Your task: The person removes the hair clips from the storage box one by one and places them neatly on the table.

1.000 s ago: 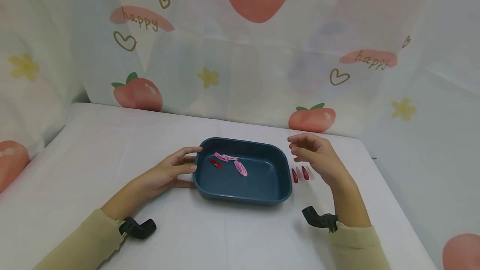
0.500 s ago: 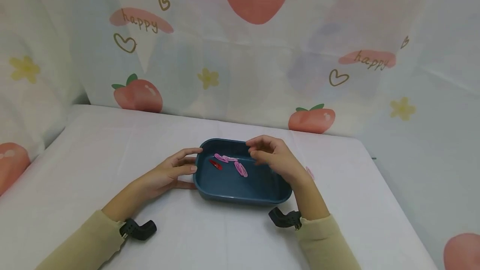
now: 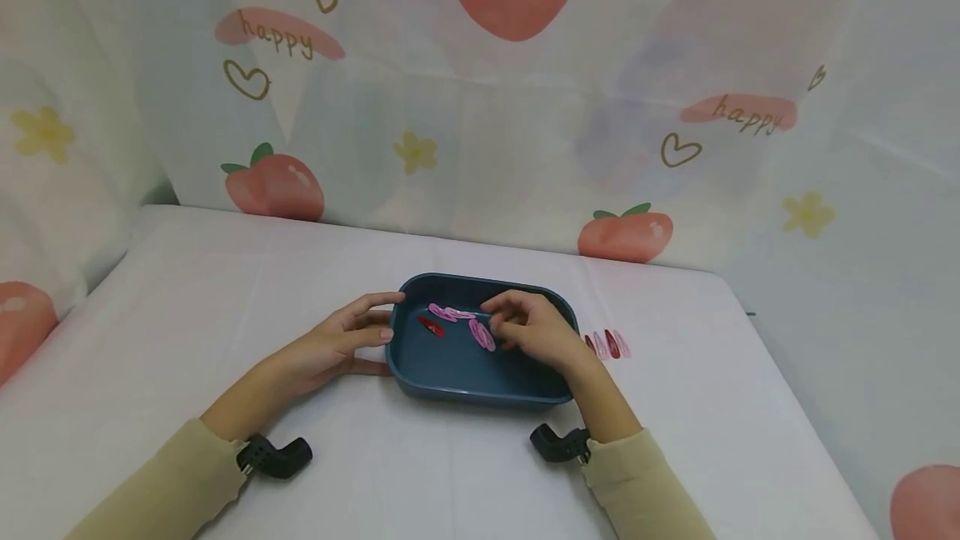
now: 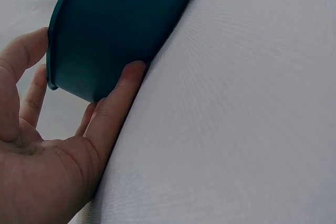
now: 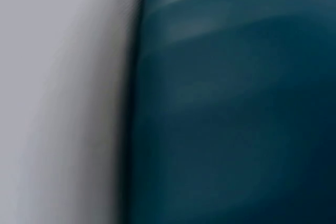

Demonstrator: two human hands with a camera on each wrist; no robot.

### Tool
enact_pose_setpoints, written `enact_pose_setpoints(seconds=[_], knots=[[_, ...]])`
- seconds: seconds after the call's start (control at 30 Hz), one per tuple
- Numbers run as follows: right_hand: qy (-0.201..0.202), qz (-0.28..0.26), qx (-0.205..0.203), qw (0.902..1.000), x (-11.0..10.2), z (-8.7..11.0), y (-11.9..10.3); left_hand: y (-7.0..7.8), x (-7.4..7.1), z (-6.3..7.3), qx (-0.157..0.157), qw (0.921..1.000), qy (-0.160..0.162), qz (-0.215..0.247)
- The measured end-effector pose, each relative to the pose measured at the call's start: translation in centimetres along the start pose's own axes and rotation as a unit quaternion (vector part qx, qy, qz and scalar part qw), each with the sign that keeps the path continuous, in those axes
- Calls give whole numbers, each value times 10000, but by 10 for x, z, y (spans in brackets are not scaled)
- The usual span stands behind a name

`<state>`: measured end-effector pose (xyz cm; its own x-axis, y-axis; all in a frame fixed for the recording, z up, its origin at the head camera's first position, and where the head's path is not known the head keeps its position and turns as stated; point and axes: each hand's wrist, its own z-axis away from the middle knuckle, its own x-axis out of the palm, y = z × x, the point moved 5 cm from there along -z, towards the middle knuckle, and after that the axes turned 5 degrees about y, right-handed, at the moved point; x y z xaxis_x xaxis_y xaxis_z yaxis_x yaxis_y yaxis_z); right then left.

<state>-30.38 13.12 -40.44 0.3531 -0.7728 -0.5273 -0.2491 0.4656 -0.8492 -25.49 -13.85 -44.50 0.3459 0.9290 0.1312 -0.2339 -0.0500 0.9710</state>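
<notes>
A dark blue rectangular tray stands on the white table. Inside lie several pink snap hair clips, a red hair clip, and a pink pair nearer the middle. My left hand steadies the tray's left end, its spread fingers against the rim and outer wall; the left wrist view shows these fingers along the wall. Over the tray's right half, my right hand reaches down with bent fingers, tips right beside the pink pair. Nothing shows between them. The right wrist view is blurred tray wall.
Right of the tray, red and pink hair clips lie in a row on the table, partly behind the right hand's forearm side. A printed cloth backdrop rises behind the table. Each wrist carries a black camera mount.
My right hand has moved left from above the clips on the table into the tray, then lower toward the pink pair. The left hand and the tray stay in place.
</notes>
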Motion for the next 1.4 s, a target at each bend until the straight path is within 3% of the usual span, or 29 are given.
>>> enact_pose_setpoints(seconds=[0.23,0.63,1.2,1.4], knots=[[-43,1223,129,9924,5,0,4,1,0,0,-30,10000,6,-2],[-119,1996,179,9796,9,1,3,1,1,0,-39,10000,23,-10],[-168,2045,-4,9787,12,2,-2,2,0,0,-31,10000,31,-24],[-36,1730,-272,9845,8,2,-5,2,1,0,-42,10000,36,-13]])
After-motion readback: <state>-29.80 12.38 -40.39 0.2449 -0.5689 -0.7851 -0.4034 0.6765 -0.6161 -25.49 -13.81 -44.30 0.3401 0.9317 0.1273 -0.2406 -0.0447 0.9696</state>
